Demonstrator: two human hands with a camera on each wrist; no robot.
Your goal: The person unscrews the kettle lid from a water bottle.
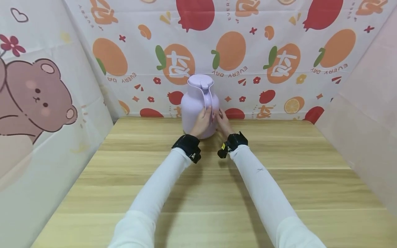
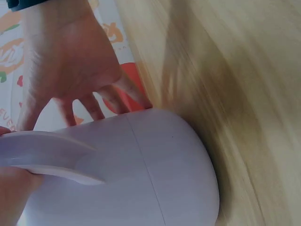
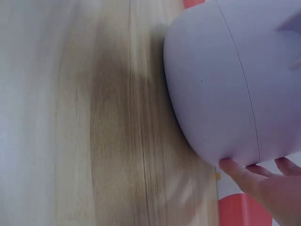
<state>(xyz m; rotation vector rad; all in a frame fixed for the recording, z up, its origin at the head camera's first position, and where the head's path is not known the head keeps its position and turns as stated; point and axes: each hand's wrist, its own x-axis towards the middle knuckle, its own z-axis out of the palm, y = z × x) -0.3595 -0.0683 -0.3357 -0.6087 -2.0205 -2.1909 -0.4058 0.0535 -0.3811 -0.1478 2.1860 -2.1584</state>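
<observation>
A lilac thermos jug (image 1: 198,100) stands upright on the wooden tabletop, close to the back wall, its lid on and its handle (image 1: 207,98) facing me. My left hand (image 1: 202,122) grips the lower part of that handle. In the left wrist view only part of this hand (image 2: 16,188) shows, at the lower left beside the handle. My right hand (image 1: 224,124) touches the jug's right side with spread, fairly straight fingertips. The right wrist view shows those fingers (image 3: 244,176) against the lower body, near a thin seam.
The wood-grain table (image 1: 217,193) spreads toward me. Behind the jug hangs a fruit-print cloth (image 1: 260,44), and a bear-print cloth (image 1: 37,96) hangs at the left. A pale cloth (image 1: 369,110) borders the right side. Each wrist wears a black camera strap (image 1: 187,144).
</observation>
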